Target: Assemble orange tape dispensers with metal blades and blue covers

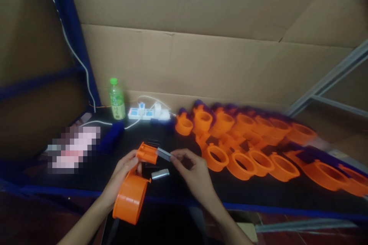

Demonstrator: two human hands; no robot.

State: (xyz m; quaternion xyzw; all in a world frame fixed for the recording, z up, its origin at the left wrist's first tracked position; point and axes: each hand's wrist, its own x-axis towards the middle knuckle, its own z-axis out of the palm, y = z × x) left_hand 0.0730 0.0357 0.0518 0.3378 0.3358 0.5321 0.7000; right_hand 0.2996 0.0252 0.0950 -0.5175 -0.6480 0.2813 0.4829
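My left hand (124,168) is closed around the narrow end of an orange plastic tape dispenser (130,198), whose round ring hangs below the fingers. Pinched between thumb and fingertips of my right hand (191,166) is a grey serrated blade (163,154). The blade's far end meets the open end of the dispenser's head; whether it sits inside cannot be told. On the black table beneath, a shiny metal piece (160,174) lies between the two hands.
Several orange tape dispensers (243,165) stand in rows at the right, some with dark blue parts. Along the back are a green-capped bottle (117,101) and a white power strip (148,113) with cables. A dark blue object (112,136) and a blurred-out patch (74,149) lie left.
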